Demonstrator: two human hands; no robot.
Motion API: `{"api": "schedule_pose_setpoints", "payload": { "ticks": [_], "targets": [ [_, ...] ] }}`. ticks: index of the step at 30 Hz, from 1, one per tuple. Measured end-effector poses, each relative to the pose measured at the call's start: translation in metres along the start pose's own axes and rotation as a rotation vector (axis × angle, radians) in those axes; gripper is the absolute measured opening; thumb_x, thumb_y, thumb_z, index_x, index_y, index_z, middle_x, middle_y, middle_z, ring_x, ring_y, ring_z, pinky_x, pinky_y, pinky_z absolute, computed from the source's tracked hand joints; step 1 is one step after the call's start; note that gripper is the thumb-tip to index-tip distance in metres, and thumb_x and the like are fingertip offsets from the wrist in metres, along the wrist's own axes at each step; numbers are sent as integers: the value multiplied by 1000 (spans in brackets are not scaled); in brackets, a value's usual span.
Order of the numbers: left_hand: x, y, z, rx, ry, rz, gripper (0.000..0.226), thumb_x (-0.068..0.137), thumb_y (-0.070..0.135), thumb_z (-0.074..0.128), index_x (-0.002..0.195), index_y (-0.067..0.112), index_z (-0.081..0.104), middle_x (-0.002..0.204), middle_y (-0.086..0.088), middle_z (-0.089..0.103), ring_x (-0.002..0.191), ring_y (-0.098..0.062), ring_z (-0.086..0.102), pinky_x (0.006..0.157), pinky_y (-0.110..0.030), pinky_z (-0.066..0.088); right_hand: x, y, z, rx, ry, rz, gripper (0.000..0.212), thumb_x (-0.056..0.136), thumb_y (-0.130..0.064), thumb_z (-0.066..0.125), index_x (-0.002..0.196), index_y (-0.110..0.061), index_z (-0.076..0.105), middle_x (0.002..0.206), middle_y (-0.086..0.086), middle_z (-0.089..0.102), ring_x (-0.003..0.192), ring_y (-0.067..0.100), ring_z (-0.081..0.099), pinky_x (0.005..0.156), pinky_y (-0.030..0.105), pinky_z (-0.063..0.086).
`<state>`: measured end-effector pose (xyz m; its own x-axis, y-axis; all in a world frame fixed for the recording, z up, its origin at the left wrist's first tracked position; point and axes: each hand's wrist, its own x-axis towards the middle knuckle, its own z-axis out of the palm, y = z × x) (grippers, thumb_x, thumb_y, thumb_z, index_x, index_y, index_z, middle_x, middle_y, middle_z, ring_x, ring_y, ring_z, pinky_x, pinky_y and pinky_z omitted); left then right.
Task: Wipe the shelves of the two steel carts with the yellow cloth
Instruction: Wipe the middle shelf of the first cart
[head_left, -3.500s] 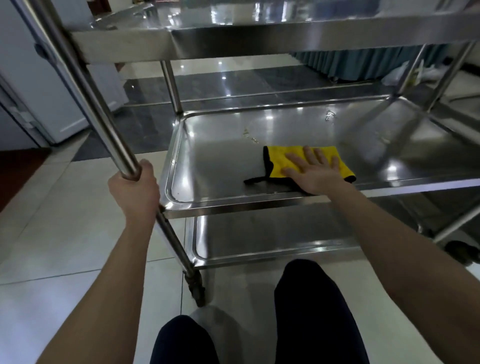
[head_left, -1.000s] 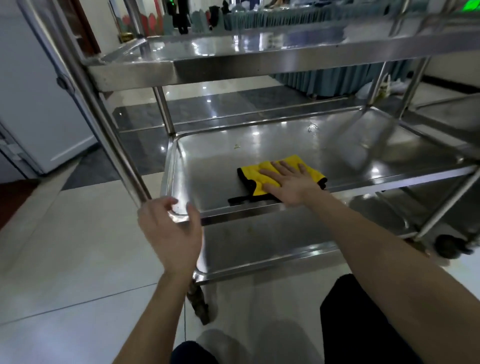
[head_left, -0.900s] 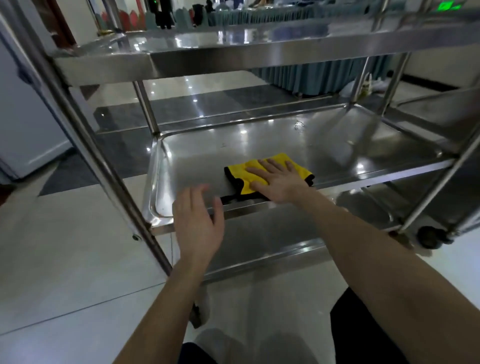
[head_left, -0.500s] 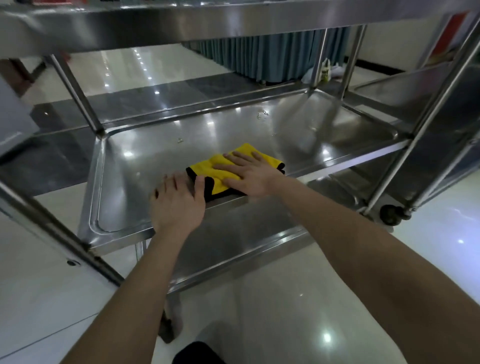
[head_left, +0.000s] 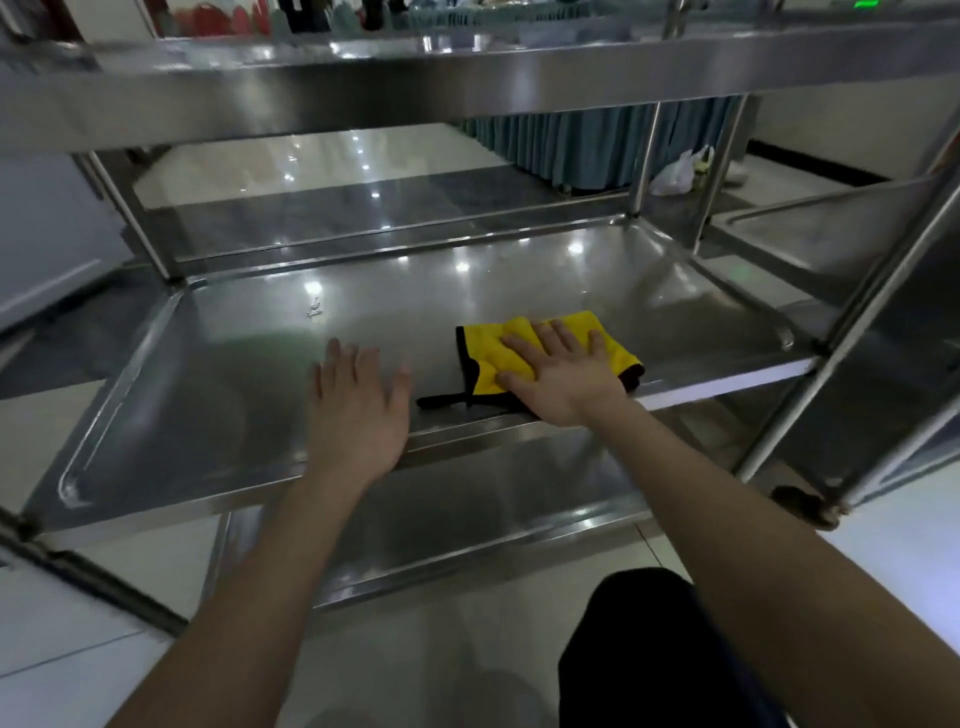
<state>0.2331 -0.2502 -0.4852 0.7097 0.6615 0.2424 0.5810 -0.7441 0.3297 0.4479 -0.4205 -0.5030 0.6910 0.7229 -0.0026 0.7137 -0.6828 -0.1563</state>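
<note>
The right hand (head_left: 563, 379), fingers (head_left: 567, 338) released flat, presses the folded yellow cloth (head_left: 488, 358) beneath them onto the steel cart's middle shelf (head_left: 234, 374); the left hand (head_left: 358, 410) rests flat alongside. Better to sweep evenly toward the specks (head_left: 313, 309) beyond.

**Obstructed and Unclear Items**

My right hand (head_left: 563, 376) covers the near part of the yellow cloth (head_left: 480, 356), so what lies under my palm is hidden. I cannot confirm whether my left hand (head_left: 358, 410) touches the middle shelf (head_left: 208, 364). The debris (head_left: 313, 310) on that shelf is too small to identify. The right edge cuts off the second cart (head_left: 810, 228). The left post (head_left: 104, 587) is blurred. The middle shelf hides much of the bottom shelf (head_left: 493, 514).
</note>
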Motion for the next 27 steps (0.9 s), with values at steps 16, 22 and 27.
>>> {"api": "schedule_pose_setpoints", "payload": {
  "ticks": [16,22,27],
  "targets": [
    [11,80,38,429,-63,-32,84,98,47,0,154,14,53,160,-15,49,152,-36,39,125,-46,26,1,219,-53,7,-111,-176,62,106,-72,26,165,-58,15,180,-15,4,166,12,-2,133,49,-3],
    [7,83,43,442,-14,182,54,98,18,30,125,-8,69,113,-38,66,100,-56,67,84,-63,56,43,217,-41,-46,-75,251,76,95,-86,9,165,-58,1,181,3,-9,165,35,-10,123,73,-13],
    [12,82,45,501,-98,157,68,100,22,12,139,-2,61,133,-31,62,125,-50,58,98,-57,48,81,92,-29,-51,-97,95,84,93,-89,11,168,-53,0,179,14,-14,163,46,-15,116,82,-15]
  ]
}}
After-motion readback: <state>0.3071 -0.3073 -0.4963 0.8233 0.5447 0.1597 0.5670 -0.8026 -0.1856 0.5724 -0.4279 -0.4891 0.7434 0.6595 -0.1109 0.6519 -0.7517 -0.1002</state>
